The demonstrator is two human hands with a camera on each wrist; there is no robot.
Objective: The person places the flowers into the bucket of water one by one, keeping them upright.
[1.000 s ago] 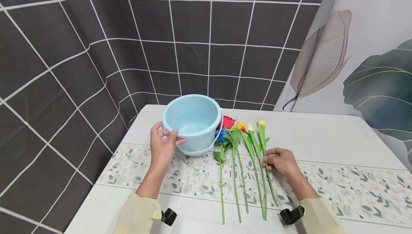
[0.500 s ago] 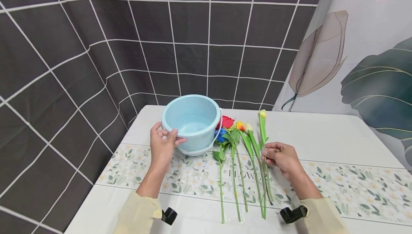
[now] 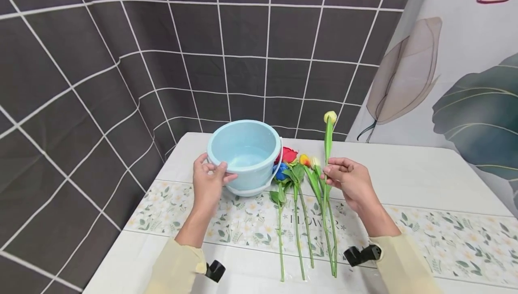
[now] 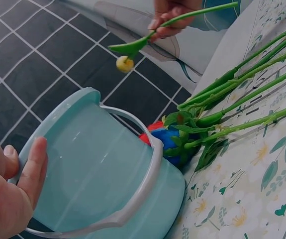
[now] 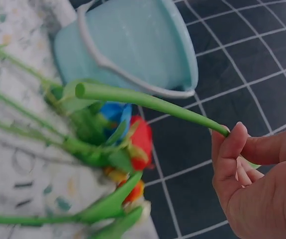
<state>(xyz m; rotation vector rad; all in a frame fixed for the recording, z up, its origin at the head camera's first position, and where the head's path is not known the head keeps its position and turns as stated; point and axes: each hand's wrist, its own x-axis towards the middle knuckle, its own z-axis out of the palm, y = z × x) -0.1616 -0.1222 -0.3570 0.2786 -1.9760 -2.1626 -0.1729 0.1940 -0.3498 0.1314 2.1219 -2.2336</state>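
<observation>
My left hand (image 3: 208, 181) holds the near-left rim of a light blue bucket (image 3: 252, 179) with water in it, thumb at the rim. The bucket stands upright on the table, its pale handle hanging at the right side. My right hand (image 3: 350, 184) pinches the green stem of a yellow tulip (image 3: 328, 139), raised off the table with its bud up. In the right wrist view the cut end of that tulip stem (image 5: 152, 103) points towards the bucket. Beside the bucket lie a red rose (image 3: 288, 154), a blue rose (image 3: 280, 171), an orange-yellow tulip (image 3: 304, 160) and a white tulip (image 3: 315, 162).
A floral strip with printed lettering (image 3: 247, 226) crosses the white table (image 3: 404, 172). The lying stems (image 3: 297, 240) reach towards the near edge. Behind stands a dark cloth with white grid lines (image 3: 243, 73), and a leaf-patterned curtain (image 3: 408, 73) hangs at the right.
My right hand has lifted the yellow tulip from the table, moving it up and slightly left. The left hand stays on the bucket rim, and the bucket has not visibly moved.
</observation>
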